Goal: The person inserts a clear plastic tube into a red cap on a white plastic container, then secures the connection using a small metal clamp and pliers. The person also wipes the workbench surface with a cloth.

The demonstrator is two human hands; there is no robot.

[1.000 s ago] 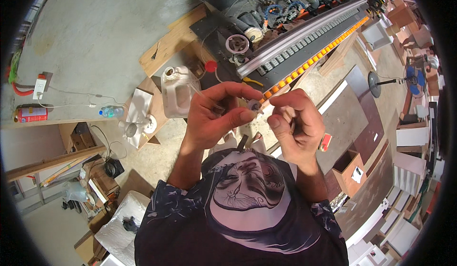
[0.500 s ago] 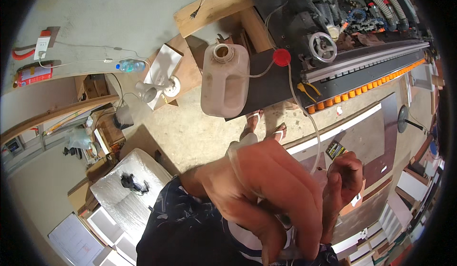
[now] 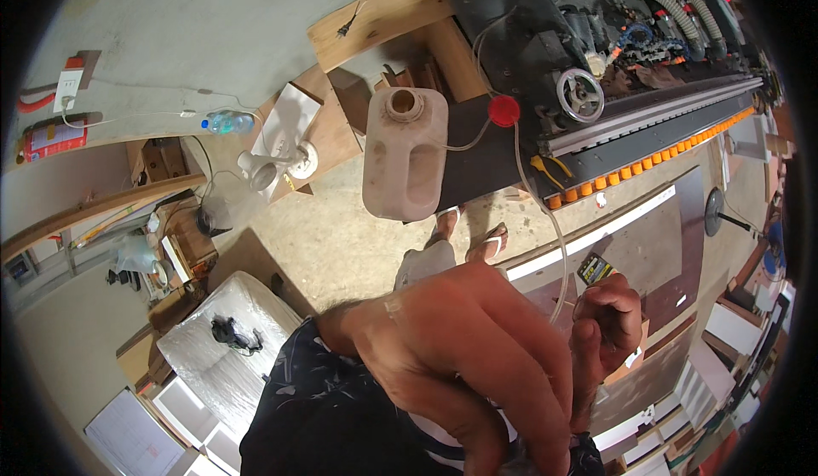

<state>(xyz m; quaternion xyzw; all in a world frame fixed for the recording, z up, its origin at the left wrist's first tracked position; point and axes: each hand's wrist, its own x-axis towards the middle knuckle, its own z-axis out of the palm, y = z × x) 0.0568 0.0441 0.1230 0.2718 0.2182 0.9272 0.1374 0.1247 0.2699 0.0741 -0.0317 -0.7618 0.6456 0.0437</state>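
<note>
Left hand (image 3: 477, 340): fingers bent toward 5 o'clock; grip cannot be determined. Clear tube (image 3: 563, 259): between 1 and 2 o'clock from this hand; probably light, flexible; hold near the lower end. Long axis runs from red disc (image 3: 504, 111) between 5 and 6 o'clock. Right hand (image 3: 615, 323): fingers curled; grip cannot be determined.
</note>
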